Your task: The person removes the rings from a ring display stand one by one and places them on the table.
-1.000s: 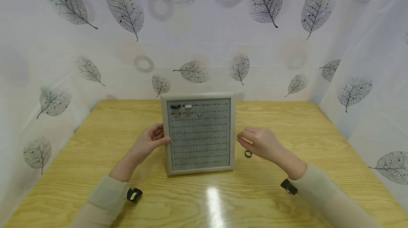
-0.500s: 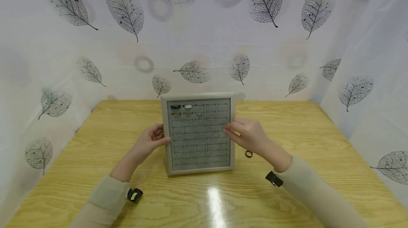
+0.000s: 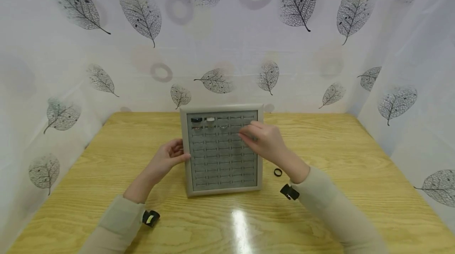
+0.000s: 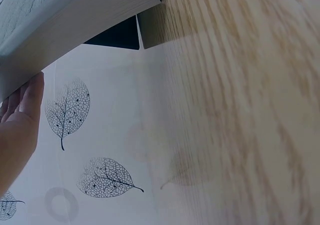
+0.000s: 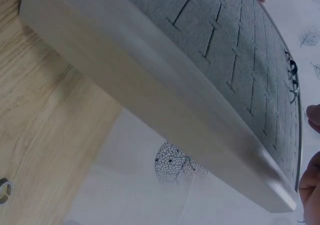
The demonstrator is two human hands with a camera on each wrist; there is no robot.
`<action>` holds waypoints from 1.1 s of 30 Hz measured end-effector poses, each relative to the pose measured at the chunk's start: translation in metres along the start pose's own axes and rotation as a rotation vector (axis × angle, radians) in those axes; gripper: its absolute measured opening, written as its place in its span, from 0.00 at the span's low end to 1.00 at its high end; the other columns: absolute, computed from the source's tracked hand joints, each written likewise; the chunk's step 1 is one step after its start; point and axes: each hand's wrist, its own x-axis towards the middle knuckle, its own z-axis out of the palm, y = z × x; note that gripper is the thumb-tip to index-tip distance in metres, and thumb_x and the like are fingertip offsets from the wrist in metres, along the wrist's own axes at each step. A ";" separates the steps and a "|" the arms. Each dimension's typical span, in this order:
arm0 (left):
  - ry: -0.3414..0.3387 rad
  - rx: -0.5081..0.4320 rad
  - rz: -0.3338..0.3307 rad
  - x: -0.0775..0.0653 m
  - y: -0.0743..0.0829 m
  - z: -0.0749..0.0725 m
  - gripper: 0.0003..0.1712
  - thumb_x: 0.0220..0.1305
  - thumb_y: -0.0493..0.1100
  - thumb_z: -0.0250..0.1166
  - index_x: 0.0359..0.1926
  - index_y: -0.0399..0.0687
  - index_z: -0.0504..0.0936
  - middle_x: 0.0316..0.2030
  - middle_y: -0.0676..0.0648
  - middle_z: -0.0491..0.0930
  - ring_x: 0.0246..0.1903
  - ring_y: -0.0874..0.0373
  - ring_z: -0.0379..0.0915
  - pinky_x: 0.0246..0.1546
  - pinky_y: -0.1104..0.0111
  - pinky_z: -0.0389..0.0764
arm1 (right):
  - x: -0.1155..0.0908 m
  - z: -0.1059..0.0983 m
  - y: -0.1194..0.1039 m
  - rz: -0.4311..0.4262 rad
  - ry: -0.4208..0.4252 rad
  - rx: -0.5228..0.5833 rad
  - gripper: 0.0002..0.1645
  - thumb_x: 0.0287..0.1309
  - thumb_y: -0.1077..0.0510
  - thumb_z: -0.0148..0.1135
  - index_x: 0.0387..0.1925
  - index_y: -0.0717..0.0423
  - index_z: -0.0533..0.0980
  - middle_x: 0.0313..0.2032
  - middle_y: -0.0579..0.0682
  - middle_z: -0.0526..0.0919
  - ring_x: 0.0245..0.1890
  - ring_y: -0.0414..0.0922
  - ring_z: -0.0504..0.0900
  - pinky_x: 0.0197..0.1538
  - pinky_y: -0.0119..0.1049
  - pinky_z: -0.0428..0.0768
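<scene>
A ring display board (image 3: 222, 159), grey felt with slots in a pale frame, stands upright on the table. My left hand (image 3: 170, 157) grips its left edge, thumb at the front; in the left wrist view the fingers (image 4: 31, 97) reach behind the frame. My right hand (image 3: 266, 141) is before the board's upper right part, thumb and fingertips drawn together; whether they hold a small ring cannot be seen. In the top rows sit a black ring (image 3: 196, 120), a white ring (image 3: 210, 119) and several thinner ones, among them a silver ring (image 3: 223, 127).
A dark ring (image 3: 278, 172) lies on the wooden table (image 3: 320, 139), right of the board and below my right forearm. A leaf-patterned cloth (image 3: 227, 48) hangs behind the table and along both sides. A dark support leg (image 4: 117, 35) shows behind the board.
My right hand has moved left and up, from beside the board's right edge to in front of its upper slots. The left hand and the board have stayed in place.
</scene>
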 end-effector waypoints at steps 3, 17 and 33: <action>0.000 -0.002 -0.001 0.000 -0.002 0.000 0.31 0.58 0.37 0.59 0.59 0.29 0.58 0.52 0.33 0.66 0.48 0.54 0.69 0.45 0.69 0.73 | 0.005 0.004 0.000 0.013 0.001 0.006 0.05 0.40 0.67 0.67 0.24 0.59 0.78 0.20 0.47 0.77 0.15 0.38 0.71 0.17 0.25 0.69; -0.005 -0.009 0.008 0.000 -0.002 -0.001 0.31 0.58 0.36 0.59 0.59 0.29 0.57 0.52 0.33 0.66 0.47 0.56 0.69 0.45 0.69 0.73 | 0.023 0.025 -0.008 0.035 0.010 0.021 0.05 0.40 0.65 0.67 0.25 0.59 0.79 0.21 0.48 0.79 0.18 0.38 0.75 0.22 0.25 0.73; -0.002 -0.007 -0.009 0.002 -0.004 -0.001 0.32 0.58 0.38 0.60 0.59 0.29 0.57 0.52 0.33 0.66 0.49 0.53 0.68 0.46 0.69 0.72 | 0.025 0.035 -0.010 0.075 -0.008 -0.063 0.05 0.43 0.63 0.67 0.27 0.58 0.80 0.22 0.47 0.79 0.16 0.38 0.74 0.18 0.24 0.70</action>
